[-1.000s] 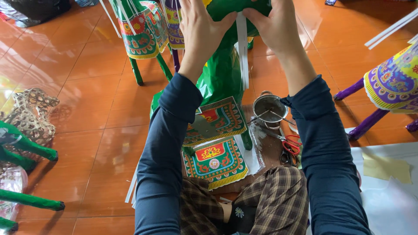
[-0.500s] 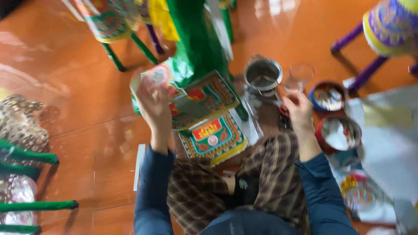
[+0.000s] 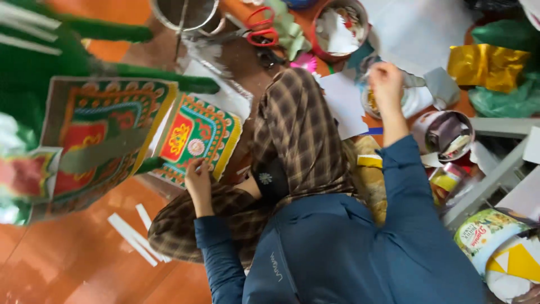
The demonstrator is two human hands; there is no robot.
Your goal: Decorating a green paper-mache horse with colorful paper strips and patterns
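Reaching toward one o'clock, the right hand (image 3: 385, 79) pinches something small over a glue dish (image 3: 394, 101), while the left hand (image 3: 198, 179), fingers curled, rests on the patterned paper panel (image 3: 194, 138), apparently mid-gluing.

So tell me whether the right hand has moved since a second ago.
Yes. The right hand left the green paper figure it was raised to and came down to the right, now over a small round container beside the red-handled scissors.

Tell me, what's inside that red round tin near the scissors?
The red round tin holds white paper scraps piled loosely. Whatever lies beneath them, and the tin's bottom, is covered. The red-handled scissors lie beside it on the floor.
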